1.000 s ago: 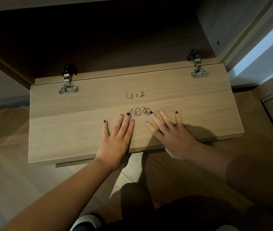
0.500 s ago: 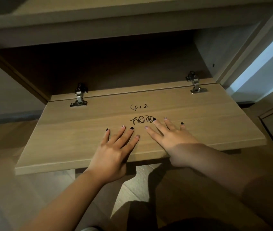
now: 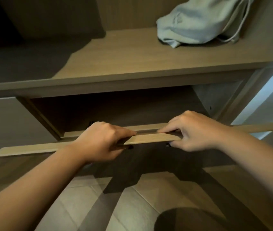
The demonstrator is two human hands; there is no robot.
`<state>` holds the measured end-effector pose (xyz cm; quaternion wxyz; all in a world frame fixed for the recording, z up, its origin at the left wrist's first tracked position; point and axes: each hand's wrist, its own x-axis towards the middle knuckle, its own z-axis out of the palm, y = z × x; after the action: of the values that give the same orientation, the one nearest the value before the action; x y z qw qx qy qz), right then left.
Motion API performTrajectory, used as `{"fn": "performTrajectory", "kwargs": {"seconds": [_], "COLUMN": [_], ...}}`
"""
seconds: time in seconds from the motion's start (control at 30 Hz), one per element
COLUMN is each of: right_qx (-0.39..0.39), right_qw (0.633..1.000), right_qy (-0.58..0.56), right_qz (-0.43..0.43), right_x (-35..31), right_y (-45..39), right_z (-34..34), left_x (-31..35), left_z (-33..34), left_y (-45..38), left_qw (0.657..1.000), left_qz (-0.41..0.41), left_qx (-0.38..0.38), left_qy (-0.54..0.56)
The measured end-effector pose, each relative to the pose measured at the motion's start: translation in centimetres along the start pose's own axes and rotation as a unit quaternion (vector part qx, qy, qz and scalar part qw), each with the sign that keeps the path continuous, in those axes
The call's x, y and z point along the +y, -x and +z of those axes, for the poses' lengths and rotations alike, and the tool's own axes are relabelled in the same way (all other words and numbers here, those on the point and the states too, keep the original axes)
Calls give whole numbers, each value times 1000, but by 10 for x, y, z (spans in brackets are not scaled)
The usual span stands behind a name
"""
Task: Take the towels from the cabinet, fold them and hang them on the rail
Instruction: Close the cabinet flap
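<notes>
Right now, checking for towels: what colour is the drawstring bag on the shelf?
Pale grey-blue drawstring bag, head view.

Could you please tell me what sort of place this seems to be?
Probably a built-in wardrobe or closet in a room: a wooden shelf holding a pale drawstring bag, a drop-down cabinet door gripped by both hands, and tiled floor below.

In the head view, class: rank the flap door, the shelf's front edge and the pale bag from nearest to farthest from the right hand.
From the right hand:
1. Flap door: in its grip.
2. Shelf's front edge: above the hand.
3. Pale bag: on the shelf, toward the back, upper right.
</notes>
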<state>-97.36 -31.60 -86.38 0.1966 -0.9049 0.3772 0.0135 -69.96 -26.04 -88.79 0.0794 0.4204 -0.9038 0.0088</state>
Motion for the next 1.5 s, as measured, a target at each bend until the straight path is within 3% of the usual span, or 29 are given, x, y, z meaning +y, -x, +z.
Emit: {"fn": "performTrajectory", "kwargs": {"seconds": [0.07,0.17,0.27,0.4,0.57,0.67,0.93,1.1,1.5], "right_qx": [127,318,395,383,335,347,432,468,467], "right_qw": [991,940,897,886,899,888,843,824,836], "right_qy": [-2,70,155,243,280,299,319,318,288], "right_qz": [-26,-100,-125,-92,-43,-44,-39,-34,-7], "right_x": [10,23,36,45,51,54,58,61,53], "right_y": [0,-6,-21,-41,-64,-73,-84,-88,-88], "right_z": [3,15,11,-11,-34,-34,-20,-14,-14], "left_x": [-8,-12,-20,-31,-39,-43,-51,-55,-47], "left_z": [-4,2,9,11,10,17,10,4,4], "left_y": [-3,-7,-16,-28,-40,-49,-68,-70,-72], "left_qw": [998,987,967,944,936,923,911,907,907], "left_qz": [-2,-11,-20,-89,-186,-225,-195,-185,-228], "left_qx": [42,109,189,236,208,205,309,327,311], "left_qy": [-46,-115,-171,-210,-214,-235,-191,-189,-166]}}
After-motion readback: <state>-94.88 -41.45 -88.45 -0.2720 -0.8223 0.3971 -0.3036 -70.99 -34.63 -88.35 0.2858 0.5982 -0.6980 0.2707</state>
